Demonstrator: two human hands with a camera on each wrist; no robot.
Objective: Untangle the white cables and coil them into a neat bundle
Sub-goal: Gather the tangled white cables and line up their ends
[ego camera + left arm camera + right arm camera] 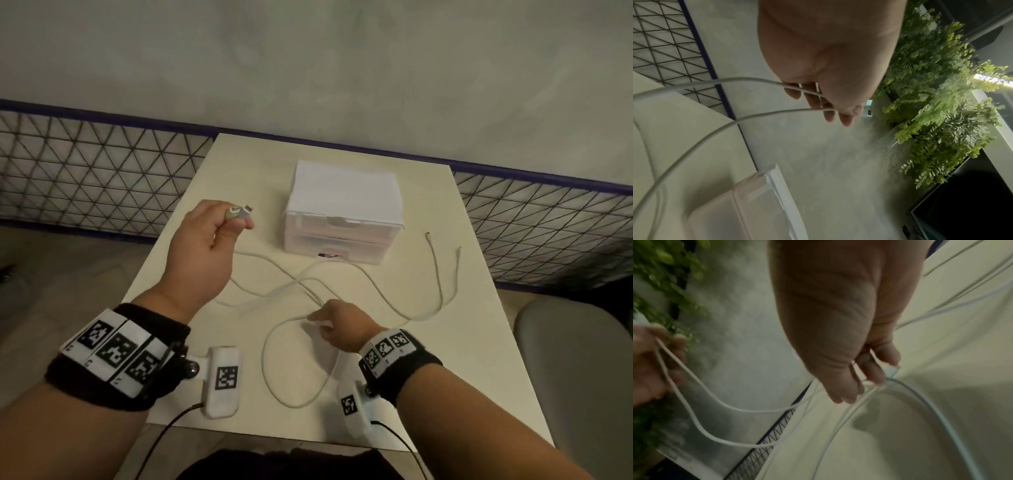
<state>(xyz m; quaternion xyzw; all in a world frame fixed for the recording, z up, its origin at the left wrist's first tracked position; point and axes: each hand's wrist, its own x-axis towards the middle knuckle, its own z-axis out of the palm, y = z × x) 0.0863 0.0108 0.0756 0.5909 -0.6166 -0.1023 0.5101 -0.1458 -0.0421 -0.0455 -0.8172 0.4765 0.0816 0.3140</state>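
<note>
Black wristbands (116, 356) carry white coded tags (three per band) and white cabled camera pods (222, 382).

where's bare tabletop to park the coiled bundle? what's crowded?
Free: the table strip at the near right, right of the right hand, and the far left corner left of the drawer box. Crowded: the middle, where the white cables cross between the left hand and the box.

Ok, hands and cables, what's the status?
Left hand pinches two plug ends, raised. Right hand pinches a cable loop. White cables still crossed. Drawer box close behind.
</note>
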